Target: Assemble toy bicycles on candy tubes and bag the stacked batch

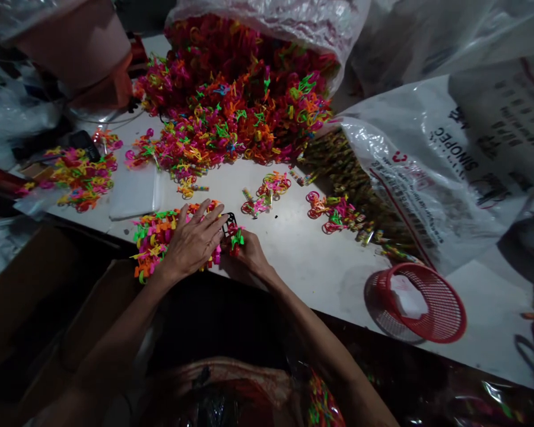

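My left hand [193, 240] lies with fingers stretched out over a dense row of small bright plastic trinkets [153, 240] at the table's front edge. Just past its fingertips, the end of a black openwork frame [229, 224] shows; how far it runs under the trinkets is hidden. My right hand [249, 252] is closed beside that end, next to a green plastic trinket [237, 238] with a red part below it. Exactly what its fingers grip is hidden. Two small clusters of trinkets, the nearer one [258, 204] and another [336, 212], lie to the right.
A large heap of mixed trinkets [244, 112] spills from a clear plastic bag at the back. Beside it, a white printed sack [427, 154] holds many thin patterned sticks [365, 172]. A red mesh basket [449, 305] stands front right. Clear plastic sleeves [134, 193] lie left.
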The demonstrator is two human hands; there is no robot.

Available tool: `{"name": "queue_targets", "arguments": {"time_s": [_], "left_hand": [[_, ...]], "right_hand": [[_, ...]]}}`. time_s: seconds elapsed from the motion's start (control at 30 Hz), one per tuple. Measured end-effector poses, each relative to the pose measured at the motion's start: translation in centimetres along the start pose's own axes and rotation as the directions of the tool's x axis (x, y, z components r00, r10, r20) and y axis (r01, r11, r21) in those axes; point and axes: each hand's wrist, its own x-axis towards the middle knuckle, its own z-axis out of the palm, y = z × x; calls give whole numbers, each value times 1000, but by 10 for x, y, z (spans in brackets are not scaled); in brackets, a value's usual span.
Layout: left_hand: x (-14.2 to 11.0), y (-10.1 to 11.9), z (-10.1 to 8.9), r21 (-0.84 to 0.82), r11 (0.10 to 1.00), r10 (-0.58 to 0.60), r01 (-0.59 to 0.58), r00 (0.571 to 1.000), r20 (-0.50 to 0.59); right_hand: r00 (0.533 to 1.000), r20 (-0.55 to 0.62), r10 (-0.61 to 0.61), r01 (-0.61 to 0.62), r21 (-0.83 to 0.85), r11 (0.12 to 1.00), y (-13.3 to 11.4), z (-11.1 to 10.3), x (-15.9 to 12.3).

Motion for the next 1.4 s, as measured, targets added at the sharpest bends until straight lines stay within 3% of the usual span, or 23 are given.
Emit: {"name": "queue_targets", "arguments": {"time_s": [0.1,0.23,0.33,0.43,0.5,0.6,0.63,0.7,0.8,0.93,1.07,1.23,1.4], "left_hand": [[1,2,1,-16,1000,-18,18,1000,-1],[2,3,1,-27,999,-32,33,999,7],[2,3,1,-27,999,-23,23,1000,15],[2,3,0,-22,1000,-11,11,1000,-1],[2,2,-1,-13,1000,-4,4,1000,-16],[2,2,0,15,1000,1,-1,1000,-24],[2,2,0,25,1000,4,-4,1000,-21],[1,2,0,43,999,12,-11,1000,-16],[-2,0,0,54,998,26,-25,999,-19],[-7,-1,-1,39,999,33,-32,999,-21],[-9,0,-1,33,999,16,-16,1000,-17],[-8,1,-1,58,998,4,-4,1000,-9],[-8,1,-1,52,999,-4,5,1000,-22]], "right_hand": [[993,116,-10,33,-202,979,-9,-6,2],[972,212,102,13,-480,877,-32,2,4],[952,261,161,6,-540,842,-44,0,8],[931,328,159,23,-488,873,-42,-25,18],[960,232,158,-23,-497,867,-36,-47,31],[988,-48,148,-144,-642,753,-27,-75,60],[989,-50,140,-135,-696,705,-25,-80,71],[988,52,143,-51,-773,633,-25,-85,88],[971,166,172,34,-809,587,-27,-87,102],[972,130,196,-8,-815,579,-20,-93,92],[986,39,161,-86,-713,696,-10,-93,62],[980,-32,194,-179,-550,815,-7,-77,31],[937,-92,338,-317,-633,707,-15,-70,26]]}}
